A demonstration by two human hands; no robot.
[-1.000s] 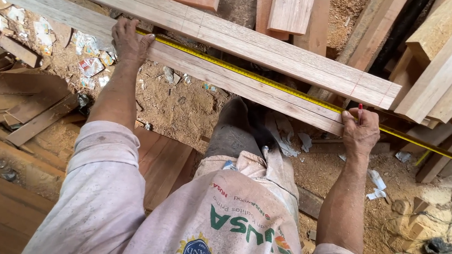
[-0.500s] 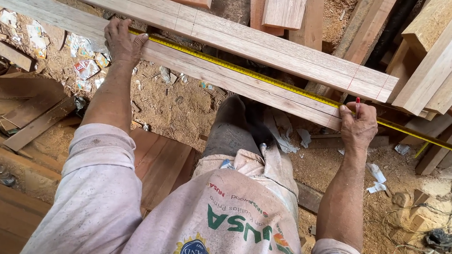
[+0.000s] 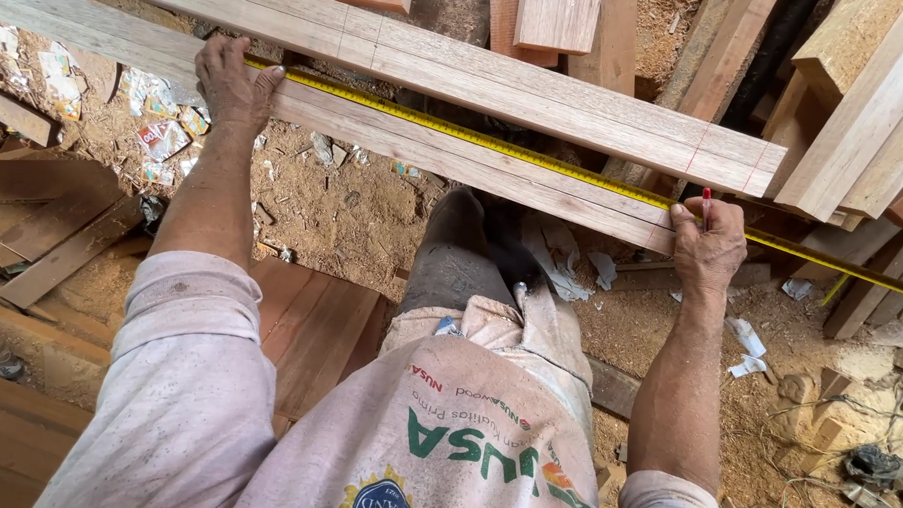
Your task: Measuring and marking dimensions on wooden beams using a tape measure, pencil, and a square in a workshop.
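A yellow metal measuring tape [image 3: 475, 143] lies stretched along the long pale wooden plank [image 3: 395, 142]. The left hand [image 3: 232, 81] presses its end flat against the board, fingers curled over the edge. The right hand [image 3: 709, 248] pins the tape down near the plank's other end while gripping a red pencil [image 3: 705, 201].

This is a woodworking shop — rough and well used. Long sawn planks [image 3: 497, 85] lie across the view, with more timber [image 3: 867, 108] stacked at the right and offcuts [image 3: 62, 240] scattered at the left. The dirt floor [image 3: 333, 200] is thick with sawdust, shavings and scraps of paper. A yellow measuring tape [image 3: 475, 140] stretches along one plank — a joiner's tool. At the lower right lies what may be a tangle of cable [image 3: 869, 469], too dim to tell.
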